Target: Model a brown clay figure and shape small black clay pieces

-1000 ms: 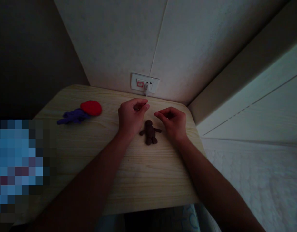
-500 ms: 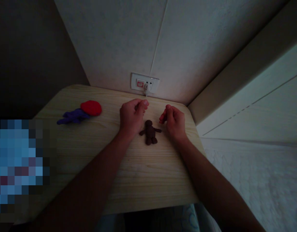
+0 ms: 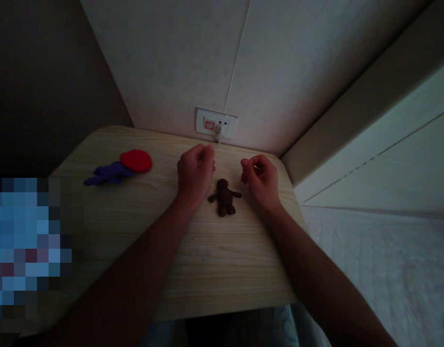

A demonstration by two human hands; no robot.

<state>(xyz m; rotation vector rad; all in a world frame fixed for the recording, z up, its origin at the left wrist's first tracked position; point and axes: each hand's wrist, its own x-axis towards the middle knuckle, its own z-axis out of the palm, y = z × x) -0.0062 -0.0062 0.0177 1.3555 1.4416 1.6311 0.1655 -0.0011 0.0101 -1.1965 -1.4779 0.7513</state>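
Note:
A small dark brown clay figure (image 3: pixel 225 197), with a round head, outstretched arms and stubby legs, lies on the wooden table (image 3: pixel 222 260) between my hands. My left hand (image 3: pixel 195 173), just left of and beyond the figure, has its fingers curled and the thumb on top. To the figure's right, my right hand (image 3: pixel 261 180) is closed in a pinch, thumb against the fingers. Whatever either hand may hold is hidden or too small to make out. Neither hand touches the figure.
A flat red clay piece (image 3: pixel 136 161) touches a lumpy purple clay piece (image 3: pixel 109 173) on the table's left part. Behind the table, a wall socket (image 3: pixel 217 123) has a plug in it. A pale cabinet (image 3: pixel 381 159) stands at right. Part of the left side is pixelated.
My left thumb and fingers have drawn in slightly to the left. My right thumb has shifted a little left and down into a pinch. The brown figure has not moved.

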